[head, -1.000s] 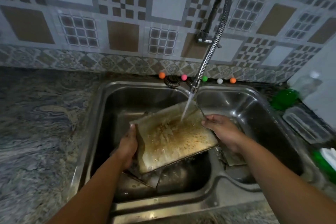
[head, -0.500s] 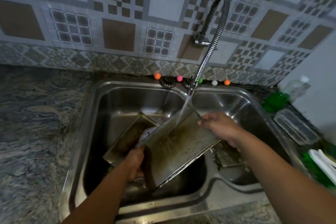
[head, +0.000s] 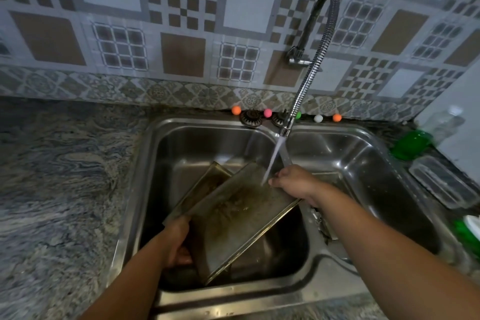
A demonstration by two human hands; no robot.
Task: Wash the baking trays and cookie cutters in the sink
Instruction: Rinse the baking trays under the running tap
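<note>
A greasy rectangular baking tray (head: 239, 213) is held tilted over the left basin of a steel double sink (head: 145, 163). My left hand (head: 176, 241) grips its lower left edge and my right hand (head: 293, 182) grips its upper right corner. Water from the flexible tap (head: 311, 73) runs onto the tray's top right part beside my right fingers. A second dirty tray (head: 207, 179) lies behind and under it, leaning in the same basin. More metal pieces (head: 322, 226) rest in the right basin under my right forearm; I cannot make out what they are.
A granite counter (head: 57, 176) runs to the left. On the right stand a green container (head: 410, 143), a clear plastic bottle (head: 446, 122) and a clear lidded box (head: 441, 182). Small coloured balls (head: 267, 113) and two drain strainers line the sink's back rim.
The tray has swung from nearly flat to steeply tilted, its lower left edge dropping into the basin. My left hand went down with it, uncovering the second tray behind. The crumbs look rinsed off.
</note>
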